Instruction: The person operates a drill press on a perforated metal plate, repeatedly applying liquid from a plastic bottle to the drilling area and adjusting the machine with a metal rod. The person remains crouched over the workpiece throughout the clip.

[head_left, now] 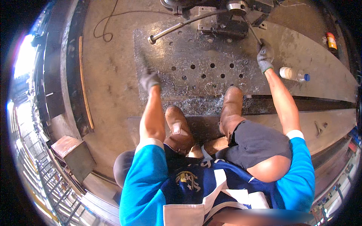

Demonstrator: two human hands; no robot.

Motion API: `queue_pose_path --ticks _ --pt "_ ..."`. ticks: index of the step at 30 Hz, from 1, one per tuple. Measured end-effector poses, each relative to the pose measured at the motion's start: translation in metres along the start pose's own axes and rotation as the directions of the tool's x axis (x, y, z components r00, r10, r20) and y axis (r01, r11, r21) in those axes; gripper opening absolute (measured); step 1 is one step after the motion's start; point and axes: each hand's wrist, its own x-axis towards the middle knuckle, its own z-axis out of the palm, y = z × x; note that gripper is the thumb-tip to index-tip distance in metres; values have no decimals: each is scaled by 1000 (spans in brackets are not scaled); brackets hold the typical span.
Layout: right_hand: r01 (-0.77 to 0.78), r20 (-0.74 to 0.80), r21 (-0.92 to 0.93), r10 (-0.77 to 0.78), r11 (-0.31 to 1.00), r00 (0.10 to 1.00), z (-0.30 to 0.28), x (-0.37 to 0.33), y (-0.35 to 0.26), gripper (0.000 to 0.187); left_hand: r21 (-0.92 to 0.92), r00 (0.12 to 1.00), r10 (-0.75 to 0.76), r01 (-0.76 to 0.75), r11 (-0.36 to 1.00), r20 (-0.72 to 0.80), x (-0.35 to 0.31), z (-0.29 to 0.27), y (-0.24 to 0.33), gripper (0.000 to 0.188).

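My gloved right hand (pixel 265 56) is closed around the lower end of a thin metal handle (pixel 253 31). This handle slopes up to the round hub (pixel 237 7) of a dark drilling machine (pixel 226 27) at the top. My gloved left hand (pixel 151 80) is over the left edge of a steel plate (pixel 203 56). Its fingers look curled, and a dark blurred streak runs up from them; what it holds I cannot make out. Rows of round holes and scattered metal shavings cover the plate. A second handle, a rod with a bright sleeve (pixel 166 32), reaches left from the machine.
A bottle with a blue cap (pixel 294 74) lies right of my right forearm. Farther right is a red and yellow container (pixel 331 41). My brown boots (pixel 231 107) rest near the shavings-filled gap. A cable (pixel 124 14) loops at upper left; a metal box (pixel 73 156) stands lower left.
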Motion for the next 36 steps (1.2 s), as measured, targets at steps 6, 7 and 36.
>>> queue_pose_path --ticks 6,7,36 --pt "224 -41 -519 -286 825 957 -7 -17 -30 38 143 919 393 -392 909 19 -31 29 17 27" --pt "337 -130 -574 -489 747 862 -2 -17 -23 38 175 876 464 -481 859 131 -41 50 38 25" --pt "465 77 -393 -476 793 876 -64 28 12 37 -316 957 272 -229 921 99 -82 15 -65 32"
